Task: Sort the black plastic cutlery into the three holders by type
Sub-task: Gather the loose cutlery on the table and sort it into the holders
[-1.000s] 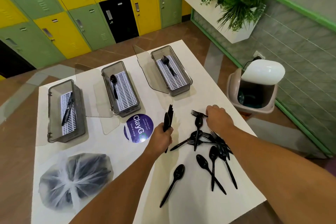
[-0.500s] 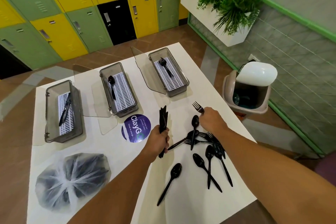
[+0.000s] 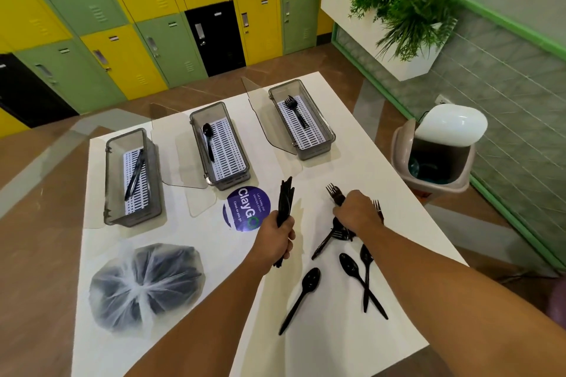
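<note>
Three grey holders stand open along the far side of the white table (image 3: 337, 355). The left holder (image 3: 111, 184) contains knives, the middle holder (image 3: 196, 144) a spoon, the right holder (image 3: 323, 119) a fork. My left hand (image 3: 277, 239) grips a bundle of black knives (image 3: 285, 199) upright over the table's middle. My right hand (image 3: 356, 213) holds black forks (image 3: 333, 193), tines pointing away, just above the loose pile. Loose black spoons (image 3: 352, 268) and a few more pieces lie on the table near my right forearm.
A tied clear bag (image 3: 144, 285) of dark cutlery sits at the table's near left. A round purple sticker (image 3: 246, 208) is stuck on the table in front of the middle holder. A bin with a white swing lid (image 3: 441, 147) stands off the right edge.
My right hand has gathered forks from the pile and shifted slightly; fewer forks lie loose. My left hand stays near the same spot with the knives.
</note>
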